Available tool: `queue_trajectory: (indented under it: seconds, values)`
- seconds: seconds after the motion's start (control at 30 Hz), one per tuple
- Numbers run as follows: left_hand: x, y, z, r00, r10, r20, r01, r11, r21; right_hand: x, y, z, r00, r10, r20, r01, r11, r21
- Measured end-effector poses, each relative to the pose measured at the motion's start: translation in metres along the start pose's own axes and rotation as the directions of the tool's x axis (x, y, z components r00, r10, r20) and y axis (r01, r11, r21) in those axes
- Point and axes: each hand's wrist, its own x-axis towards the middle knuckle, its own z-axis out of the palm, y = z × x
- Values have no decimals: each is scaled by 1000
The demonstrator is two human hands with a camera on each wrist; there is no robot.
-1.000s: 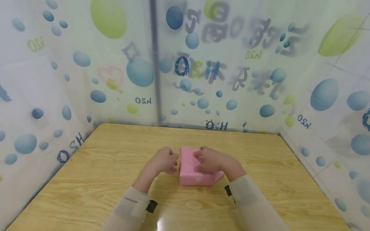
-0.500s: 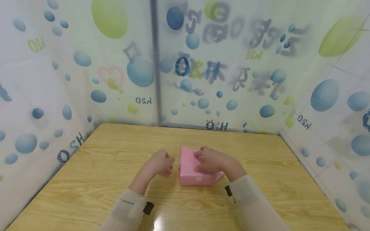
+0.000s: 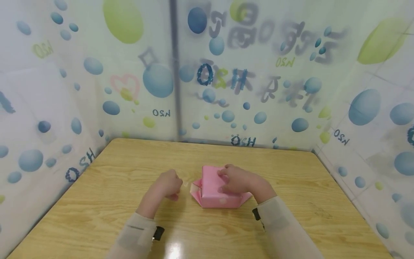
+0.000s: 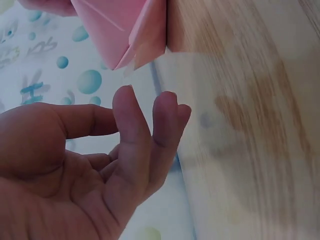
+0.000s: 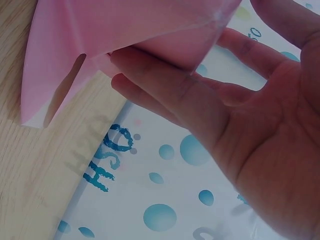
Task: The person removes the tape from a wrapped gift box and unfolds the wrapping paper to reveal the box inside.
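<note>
A box wrapped in pink paper [image 3: 211, 181] sits on the table, with a pale spot on its near side. At its left end a folded paper flap [image 3: 196, 192] sticks outward, its pale inner side showing. Left of this flap, my left hand [image 3: 166, 185] pinches what looks like a strip of clear tape [image 4: 131, 75] between thumb and forefinger, close to the flap's tip. My right hand [image 3: 240, 180] rests on the box's top with its fingers spread. Another pink flap [image 5: 55, 65] juts out at the right end, partly behind the right hand.
The wooden table [image 3: 136, 162] runs back to a curtain [image 3: 275, 90] printed with blue and green bubbles. Similar curtain closes in the left and right sides. A black strap clip [image 3: 158, 233] hangs at the left sleeve, another at the right.
My left hand has moved left, away from the box, and the left flap has swung outward. The right hand and the box have stayed in place.
</note>
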Motion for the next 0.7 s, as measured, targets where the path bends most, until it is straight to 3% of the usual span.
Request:
queue_trajectory:
  seconds: [0.27,0.43,0.57,0.7]
  values:
    - [-4,-7,-8,999,-2,34,5,995,-99,0,1,0,1000,5,-1,-5,1000,9]
    - [1,-5,-3,999,37,-10,-37,999,27,0,4,1,1000,15,-7,-15,1000,10]
    - [7,4,7,991,114,-67,-103,983,151,2,7,5,999,3,-38,-2,1000,9]
    - [10,23,21,981,188,-54,-180,977,118,4,10,7,997,-10,-77,12,999,30]
